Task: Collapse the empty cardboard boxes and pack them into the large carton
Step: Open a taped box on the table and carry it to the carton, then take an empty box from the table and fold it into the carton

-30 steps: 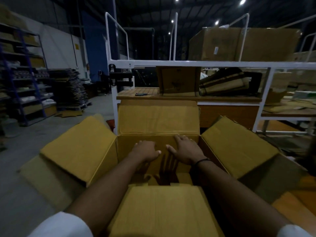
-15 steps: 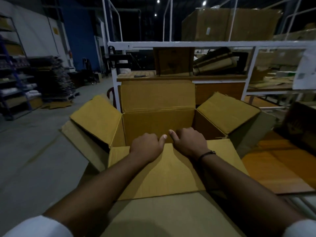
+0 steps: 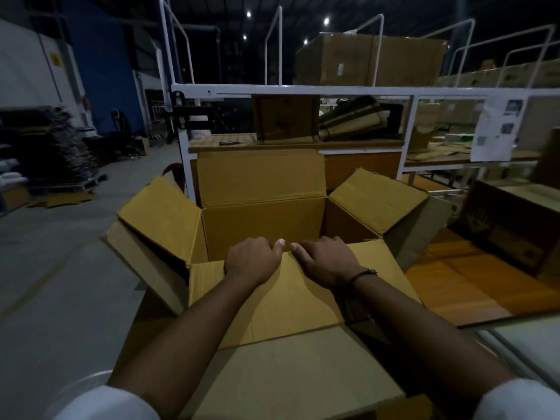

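A large open cardboard carton stands right in front of me, its four flaps spread outward. Both hands sit side by side on the far edge of the near flap. My left hand grips that edge with fingers curled over it and the thumb on top. My right hand, with a dark band at the wrist, grips the same edge just to the right. The inside of the carton is dark and its bottom is hidden behind the near flap.
A white metal rack with a wooden shelf stands behind the carton, holding cardboard boxes. A big brown carton sits on top. A dark printed box rests on an orange surface at right. Grey floor lies left.
One second ago both hands reached into the carton against its far wall. They have come back and now grip the near flap's edge. My view has pulled back and risen.
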